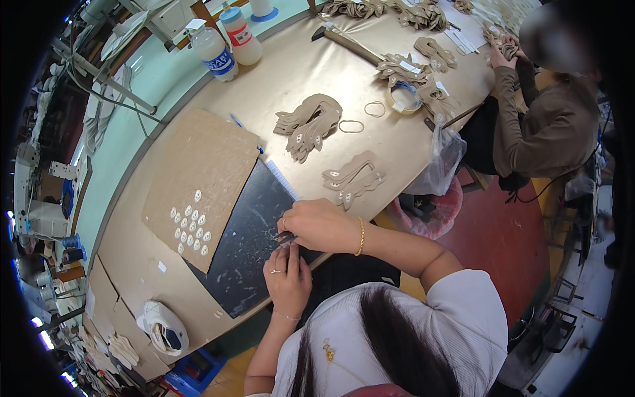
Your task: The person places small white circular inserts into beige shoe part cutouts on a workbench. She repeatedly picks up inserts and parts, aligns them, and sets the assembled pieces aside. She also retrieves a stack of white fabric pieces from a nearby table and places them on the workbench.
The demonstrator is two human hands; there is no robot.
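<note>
My right hand is closed around a small dark metal tool, whose exact kind is hidden by the fingers. Just below it, my left hand has its fingers drawn together close to the tool's tip; whatever they pinch is too small to make out. Both hands are over the near edge of a scuffed black mat. Left of the mat, a brown board carries several small white oval pieces in rows. Beyond my right hand lie a few loose beige strap-like cut pieces.
A bundle of beige cut pieces, rubber bands, a tape roll and a hammer lie farther off. Two bottles stand at the back. A co-worker handles pieces at right, near a pink-lined bin.
</note>
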